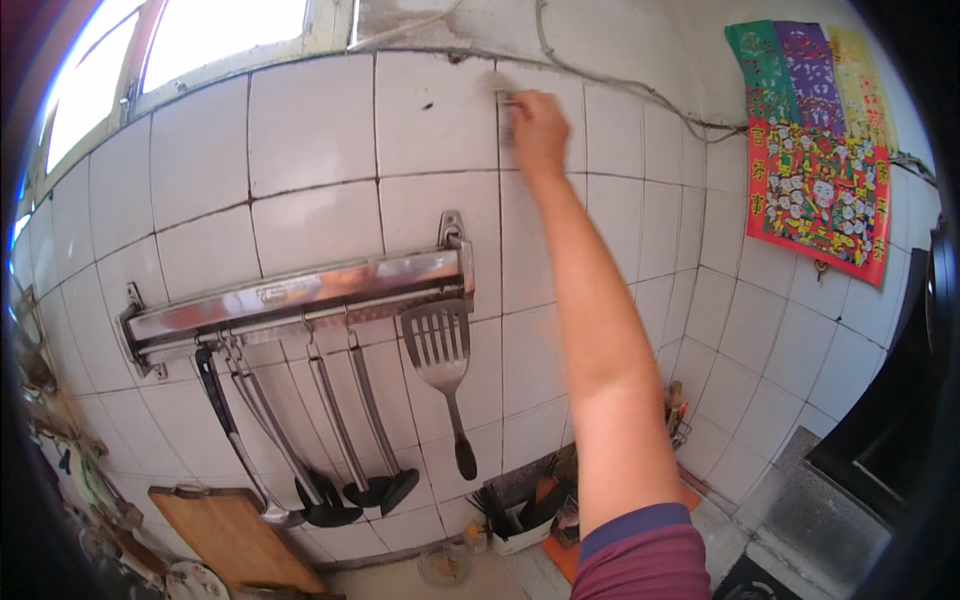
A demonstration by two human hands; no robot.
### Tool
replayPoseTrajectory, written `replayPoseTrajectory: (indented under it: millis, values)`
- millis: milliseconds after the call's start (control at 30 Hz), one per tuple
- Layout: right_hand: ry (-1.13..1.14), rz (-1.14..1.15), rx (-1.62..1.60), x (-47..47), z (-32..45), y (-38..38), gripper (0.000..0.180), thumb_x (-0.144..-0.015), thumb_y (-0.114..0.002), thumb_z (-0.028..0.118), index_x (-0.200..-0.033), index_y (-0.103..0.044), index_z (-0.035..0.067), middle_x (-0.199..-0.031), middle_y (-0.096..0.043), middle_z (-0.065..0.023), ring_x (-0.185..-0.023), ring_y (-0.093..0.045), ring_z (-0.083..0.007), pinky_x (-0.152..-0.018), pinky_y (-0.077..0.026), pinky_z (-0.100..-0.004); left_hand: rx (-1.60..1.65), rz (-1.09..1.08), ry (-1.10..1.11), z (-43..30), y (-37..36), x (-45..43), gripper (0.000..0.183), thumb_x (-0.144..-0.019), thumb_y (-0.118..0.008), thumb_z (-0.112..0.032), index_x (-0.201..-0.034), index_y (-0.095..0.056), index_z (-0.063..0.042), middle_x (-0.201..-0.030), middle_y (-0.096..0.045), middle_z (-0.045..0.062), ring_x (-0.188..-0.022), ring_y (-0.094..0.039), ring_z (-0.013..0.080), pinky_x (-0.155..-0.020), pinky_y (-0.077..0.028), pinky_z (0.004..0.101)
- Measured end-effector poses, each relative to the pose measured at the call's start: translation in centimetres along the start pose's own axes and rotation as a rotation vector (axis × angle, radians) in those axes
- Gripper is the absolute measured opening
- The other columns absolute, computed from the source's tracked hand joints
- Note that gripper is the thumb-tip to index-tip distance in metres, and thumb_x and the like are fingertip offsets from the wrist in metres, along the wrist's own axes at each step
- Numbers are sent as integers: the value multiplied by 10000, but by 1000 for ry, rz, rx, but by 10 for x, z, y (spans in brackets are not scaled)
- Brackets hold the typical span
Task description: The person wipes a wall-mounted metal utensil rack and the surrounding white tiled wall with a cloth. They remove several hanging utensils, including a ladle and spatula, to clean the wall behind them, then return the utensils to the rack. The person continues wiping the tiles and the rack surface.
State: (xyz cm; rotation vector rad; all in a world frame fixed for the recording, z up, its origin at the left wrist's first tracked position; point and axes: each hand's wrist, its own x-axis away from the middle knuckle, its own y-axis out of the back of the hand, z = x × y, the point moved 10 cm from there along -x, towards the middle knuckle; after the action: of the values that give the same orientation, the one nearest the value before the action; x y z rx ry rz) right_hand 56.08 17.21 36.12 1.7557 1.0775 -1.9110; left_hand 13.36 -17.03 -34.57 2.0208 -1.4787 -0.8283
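My right hand (541, 135) is raised high against the white tiled wall (439, 112), its fingers closed around a small object (496, 82). Motion blurs that object; it has a pale end at the tile face, and I cannot tell exactly what it is. A dark speck (427, 106) marks the tile to its left. Below the hand, a metal utensil rack (300, 289) is fixed to the wall. From it hang a slotted turner (439, 345) and several ladles and spoons (367, 420). My left hand is out of view.
A wooden cutting board (232, 540) leans on the wall at lower left. A white utensil holder (517, 536) and a glass bowl (445, 566) stand on the counter. A cable (622, 81) runs above the tiles. Right are a printed hanging (817, 180) and a black range hood (885, 420).
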Motion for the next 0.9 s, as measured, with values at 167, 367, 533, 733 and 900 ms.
replayPoseTrajectory:
  millis: [167, 367, 533, 733, 900]
  values:
    - [127, 34, -46, 46, 29, 6, 181, -791, -640, 39, -966, -658, 82, -883, -627, -95, -792, -626, -267, -694, -505, -364, 755, -46, 310, 67, -55, 0, 165, -939, -606, -190, -997, -597, -35, -744, -570, 43, -641, -502, 125, -571, -458, 316]
    - [29, 153, -77, 125, 54, 28, 117, -809, -621, 32, -921, -606, 62, -813, -543, -130, -755, -578, -331, -632, -482, -418, 751, 63, 374, 21, -55, -3, 154, -935, -593, -159, -992, -580, -17, -732, -549, 45, -587, -470, 115, -524, -433, 277]
    - [-45, 300, -3, 287, 72, 67, 34, -802, -627, 43, -811, -595, 44, -742, -510, -114, -679, -559, -289, -561, -464, -406, 787, 89, 487, 11, -65, 7, 120, -928, -568, -120, -979, -574, -12, -727, -539, 57, -562, -465, 130, -499, -420, 270]
    - [-228, 151, -47, 231, 54, 60, 69, -823, -594, 20, -885, -615, 40, -789, -544, -125, -724, -580, -327, -594, -474, -418, 189, 99, -63, 28, -51, 21, 113, -915, -579, -132, -943, -561, -24, -744, -571, 80, -645, -521, 175, -596, -456, 319]
    - [-1, 67, -98, 89, 63, 11, 42, -816, -594, 44, -853, -612, 48, -847, -576, -138, -783, -580, -347, -668, -481, -432, 655, 49, 198, 46, -54, 23, 124, -866, -608, -96, -963, -554, -41, -782, -607, 92, -731, -564, 203, -668, -454, 336]
